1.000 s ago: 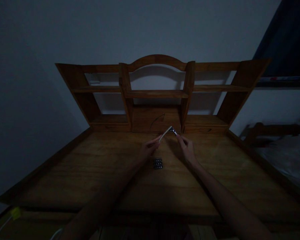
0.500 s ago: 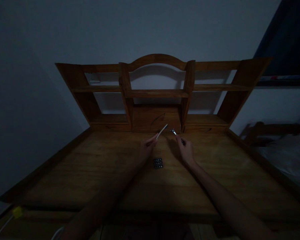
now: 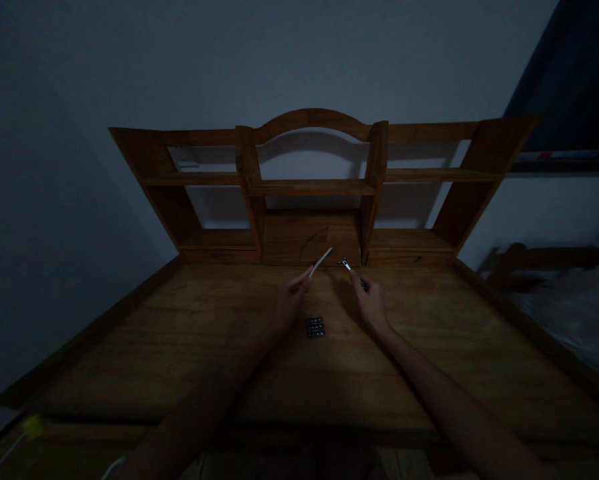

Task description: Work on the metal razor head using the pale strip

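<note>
The room is dim. My left hand pinches a thin pale stick-like handle that points up and to the right. My right hand grips a small metal-tipped piece, its tip a short gap to the right of the handle's end. Both hands hover over the far middle of a wooden desk. A small dark cartridge pack lies flat on the desk between my wrists.
A wooden hutch with open shelves stands along the desk's back edge against a pale wall. A bed frame and bedding sit at the right. A yellow object and a white cable show at the lower left.
The handle's tip and the metal-tipped piece were touching a second ago. They have come apart, and my left hand has drawn a little to the left.
</note>
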Available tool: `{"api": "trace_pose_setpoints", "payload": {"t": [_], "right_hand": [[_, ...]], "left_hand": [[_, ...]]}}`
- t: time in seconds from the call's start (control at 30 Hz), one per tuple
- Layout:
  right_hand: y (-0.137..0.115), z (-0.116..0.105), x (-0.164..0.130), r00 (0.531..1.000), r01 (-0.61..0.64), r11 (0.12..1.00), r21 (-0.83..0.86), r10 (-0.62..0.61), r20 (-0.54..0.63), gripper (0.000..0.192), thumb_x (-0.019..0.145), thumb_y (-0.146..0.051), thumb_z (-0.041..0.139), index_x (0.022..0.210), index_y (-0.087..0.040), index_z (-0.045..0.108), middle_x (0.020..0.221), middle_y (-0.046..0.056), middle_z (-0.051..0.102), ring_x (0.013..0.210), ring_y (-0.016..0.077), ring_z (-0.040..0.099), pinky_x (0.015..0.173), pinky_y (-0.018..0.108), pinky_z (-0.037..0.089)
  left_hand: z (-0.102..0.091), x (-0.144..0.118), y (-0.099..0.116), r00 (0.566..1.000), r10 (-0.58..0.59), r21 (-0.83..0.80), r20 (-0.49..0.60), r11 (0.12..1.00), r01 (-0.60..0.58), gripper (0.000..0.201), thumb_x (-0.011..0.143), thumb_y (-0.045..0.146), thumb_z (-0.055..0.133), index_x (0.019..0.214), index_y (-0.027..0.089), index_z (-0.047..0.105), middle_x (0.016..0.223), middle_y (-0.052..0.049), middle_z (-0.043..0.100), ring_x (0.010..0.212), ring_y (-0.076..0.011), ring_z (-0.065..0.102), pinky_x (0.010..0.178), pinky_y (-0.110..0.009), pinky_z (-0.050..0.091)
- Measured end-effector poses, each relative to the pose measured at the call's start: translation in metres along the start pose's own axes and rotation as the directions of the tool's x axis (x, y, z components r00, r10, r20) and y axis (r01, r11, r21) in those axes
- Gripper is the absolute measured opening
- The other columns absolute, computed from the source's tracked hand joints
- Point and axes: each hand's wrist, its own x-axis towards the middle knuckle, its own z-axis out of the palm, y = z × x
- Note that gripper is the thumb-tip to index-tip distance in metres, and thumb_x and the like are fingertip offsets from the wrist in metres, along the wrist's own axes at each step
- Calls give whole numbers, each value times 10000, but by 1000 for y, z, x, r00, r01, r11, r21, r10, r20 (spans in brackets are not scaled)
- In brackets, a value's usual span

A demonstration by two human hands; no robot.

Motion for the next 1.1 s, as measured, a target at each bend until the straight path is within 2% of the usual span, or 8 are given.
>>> {"api": "trace_pose_setpoints", "payload": {"t": [0.13, 0.37, 0.47, 0.6, 0.67, 0.8, 0.97, 1.1], "right_hand": [[-4, 0, -3, 999, 24, 1000, 7, -24, 41, 507, 902, -572, 459, 576, -185, 446, 550, -44, 373, 534, 108, 366, 518, 240, 250], [-2, 0, -3, 1000, 23, 1000, 15, -23, 15, 494, 911, -558, 461, 590, -184, 441, 561, -48, 357, 539, 106, 355, 523, 243, 242], [-1, 1, -2, 999, 26, 1000, 14, -27, 23, 495, 912, -557, 459, 589, -182, 442, 562, -48, 359, 544, 107, 360, 530, 244, 245], [-6, 0, -4, 997, 50, 997, 66, -54, 57, 478, 915, -541, 467, 604, -179, 448, 578, -49, 351, 555, 105, 361, 536, 240, 249], [-8, 0, -4, 997, 43, 996, 84, -48, 60, 472, 916, -539, 467, 612, -179, 453, 584, -48, 346, 559, 106, 357, 534, 241, 250], [-4, 1, -4, 999, 2, 998, 57, -5, 42, 481, 913, -547, 469, 604, -178, 451, 584, -48, 340, 559, 105, 351, 533, 245, 244], [-3, 3, -7, 997, 21, 997, 73, -27, 78, 479, 919, -533, 466, 598, -180, 431, 577, -51, 335, 555, 102, 352, 538, 244, 246], [-8, 2, -9, 996, 57, 992, 112, -65, 68, 470, 925, -528, 454, 610, -180, 433, 581, -50, 339, 561, 104, 355, 533, 241, 244]], "left_hand": [[3, -2, 2, 996, 22, 79, 82, 996, -29, 465, 888, 434, 581, 1324, 274, 549, 1173, -14, 679, 1051, -207, 607, 944, -354, 435], [2, -2, 4, 999, 53, 90, 3, 994, -53, 458, 898, 438, 562, 1321, 260, 559, 1210, -31, 668, 1086, -214, 605, 964, -353, 439], [4, -3, 6, 996, 92, 145, 20, 985, -93, 446, 902, 429, 559, 1317, 266, 563, 1171, -20, 685, 1046, -198, 619, 944, -332, 452], [7, -2, 1, 996, 64, 157, 57, 985, -72, 407, 897, 417, 568, 1266, 252, 611, 1156, -29, 697, 1027, -206, 636, 899, -332, 480], [6, -2, 0, 998, 60, 157, 33, 985, -65, 395, 903, 419, 561, 1260, 259, 617, 1166, -30, 694, 1032, -205, 638, 901, -331, 479], [3, -3, 4, 985, 162, 226, -59, 963, -145, 400, 927, 414, 529, 1300, 280, 583, 1153, -21, 679, 1033, -180, 618, 914, -297, 454], [5, -5, 7, 982, 189, 323, 14, 929, -183, 408, 927, 415, 528, 1314, 291, 566, 991, -14, 674, 867, -152, 617, 772, -249, 471], [4, -5, 9, 982, 190, 315, -9, 932, -177, 393, 928, 400, 531, 1294, 267, 590, 1033, -27, 682, 908, -160, 622, 821, -262, 472]]}}
